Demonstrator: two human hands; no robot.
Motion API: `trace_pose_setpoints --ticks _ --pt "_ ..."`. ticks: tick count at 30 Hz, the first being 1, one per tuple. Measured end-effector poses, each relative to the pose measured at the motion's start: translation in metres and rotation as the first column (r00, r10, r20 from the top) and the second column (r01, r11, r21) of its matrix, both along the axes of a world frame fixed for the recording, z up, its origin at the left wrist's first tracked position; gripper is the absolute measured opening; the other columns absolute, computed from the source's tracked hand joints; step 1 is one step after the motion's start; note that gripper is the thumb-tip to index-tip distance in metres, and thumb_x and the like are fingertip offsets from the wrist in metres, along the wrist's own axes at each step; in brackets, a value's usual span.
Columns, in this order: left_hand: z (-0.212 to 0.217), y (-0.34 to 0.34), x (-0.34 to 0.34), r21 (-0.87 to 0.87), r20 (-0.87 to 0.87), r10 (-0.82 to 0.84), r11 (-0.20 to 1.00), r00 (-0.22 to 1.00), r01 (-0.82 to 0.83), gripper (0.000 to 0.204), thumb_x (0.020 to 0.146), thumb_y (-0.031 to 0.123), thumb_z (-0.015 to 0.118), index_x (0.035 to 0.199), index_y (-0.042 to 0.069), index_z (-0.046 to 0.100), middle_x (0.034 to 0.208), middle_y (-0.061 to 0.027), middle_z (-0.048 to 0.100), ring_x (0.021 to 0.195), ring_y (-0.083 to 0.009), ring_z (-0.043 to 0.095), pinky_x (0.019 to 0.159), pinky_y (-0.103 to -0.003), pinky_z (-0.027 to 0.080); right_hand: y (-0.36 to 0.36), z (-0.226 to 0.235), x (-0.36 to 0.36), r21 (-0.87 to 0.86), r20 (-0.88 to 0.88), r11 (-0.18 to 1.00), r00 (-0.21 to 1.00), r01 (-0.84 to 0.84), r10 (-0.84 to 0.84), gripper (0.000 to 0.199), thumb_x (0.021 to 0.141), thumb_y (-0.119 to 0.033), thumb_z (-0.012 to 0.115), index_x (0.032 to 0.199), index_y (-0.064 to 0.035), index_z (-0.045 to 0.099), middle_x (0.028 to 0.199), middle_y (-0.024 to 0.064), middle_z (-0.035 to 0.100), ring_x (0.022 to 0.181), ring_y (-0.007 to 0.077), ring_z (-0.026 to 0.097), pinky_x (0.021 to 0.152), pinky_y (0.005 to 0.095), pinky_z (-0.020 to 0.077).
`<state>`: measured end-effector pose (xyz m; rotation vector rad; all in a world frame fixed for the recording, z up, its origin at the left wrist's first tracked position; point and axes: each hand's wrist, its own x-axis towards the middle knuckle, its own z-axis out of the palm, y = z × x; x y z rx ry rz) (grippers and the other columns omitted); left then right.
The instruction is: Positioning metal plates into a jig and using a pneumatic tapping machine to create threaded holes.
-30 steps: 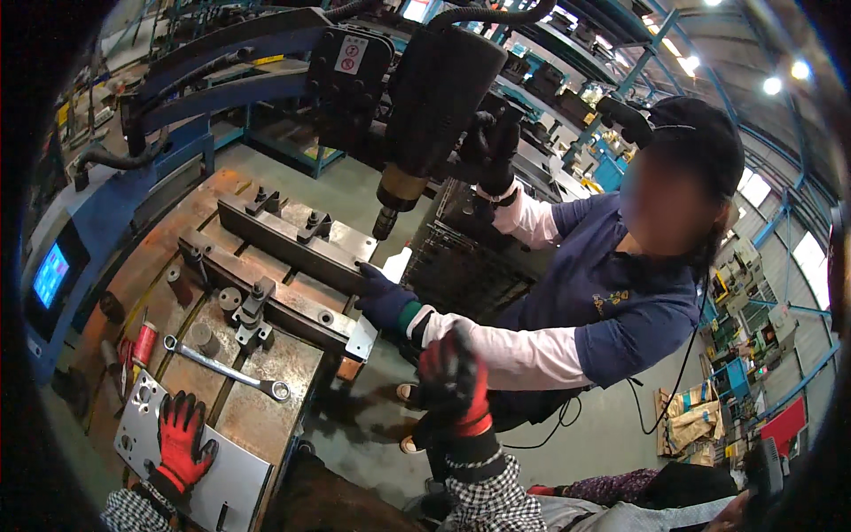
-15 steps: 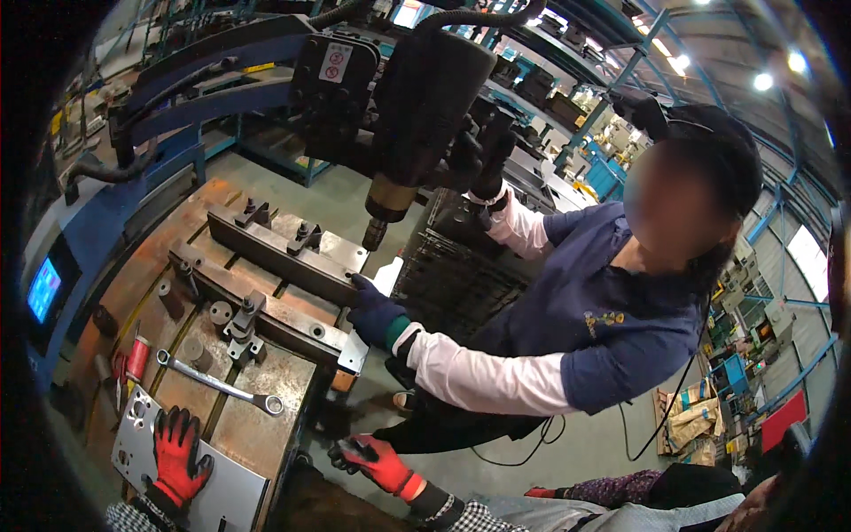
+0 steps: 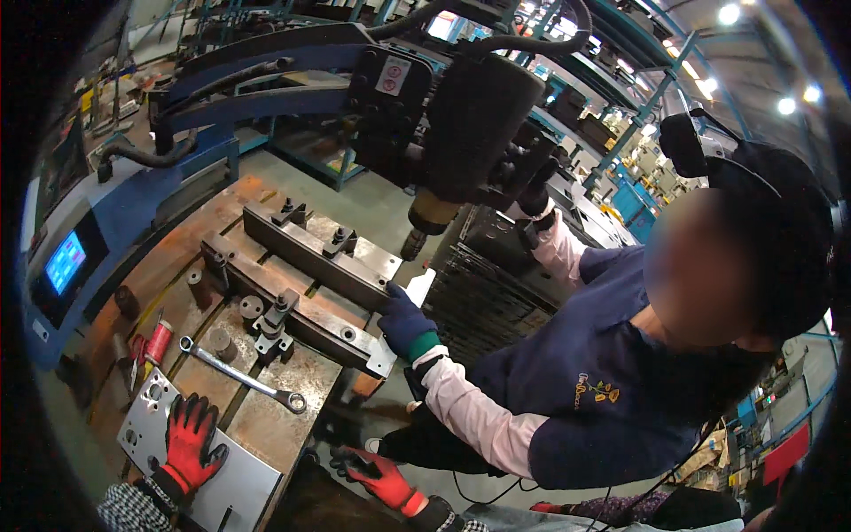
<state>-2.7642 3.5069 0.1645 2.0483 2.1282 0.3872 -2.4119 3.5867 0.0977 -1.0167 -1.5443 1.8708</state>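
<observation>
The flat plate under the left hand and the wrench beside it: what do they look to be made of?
The plate looks like bare sheet metal: pale grey, matte, with punched holes; steel or aluminium cannot be told. The left hand lies flat on it. The wrench looks like bright plated steel, since it glints silver against the rusty brown table.
</observation>
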Motion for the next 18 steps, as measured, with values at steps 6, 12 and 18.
trace_pose_setpoints --ticks 6,12,18 --pt "-0.006 -0.003 -0.014 -0.006 -0.028 -0.027 1.0 0.999 0.027 0.098 0.085 0.046 0.082 0.169 0.006 0.052 0.175 -0.0253 0.045 0.169 -0.0515 0.031 0.14 -0.072 0.016 -0.021 -0.057 -0.011 0.174 0.015 0.985 1.0 0.002 -0.004 0.05 0.108 -0.024 0.085 0.151 -0.0025 0.072 0.147 0.0158 0.077 0.135 0.0291 0.071 0.116 0.0444 0.057" --pt "-0.008 -0.004 -0.017 -0.018 -0.024 -0.036 0.999 0.999 0.036 0.099 0.085 0.049 0.082 0.169 0.007 0.052 0.175 -0.0246 0.045 0.168 -0.0493 0.033 0.14 -0.071 0.016 -0.044 -0.14 -0.006 0.345 0.092 0.916 0.979 -0.204 0.183 0.048 0.112 -0.021 0.076 0.159 -0.0183 0.071 0.175 0.0183 0.053 0.157 0.0379 0.055 0.128 0.05 0.0479" --pt "-0.012 -0.01 -0.02 -0.01 -0.029 -0.027 1.0 0.999 0.027 0.097 0.087 0.051 0.081 0.168 0.007 0.053 0.175 -0.0244 0.047 0.168 -0.0487 0.034 0.14 -0.071 0.016 -0.056 -0.153 -0.005 0.666 0.335 0.654 0.927 -0.359 0.168 0.057 0.108 -0.009 0.069 0.16 -0.032 0.071 0.184 0.0161 0.04 0.17 0.0428 0.036 0.138 0.0558 0.0343"
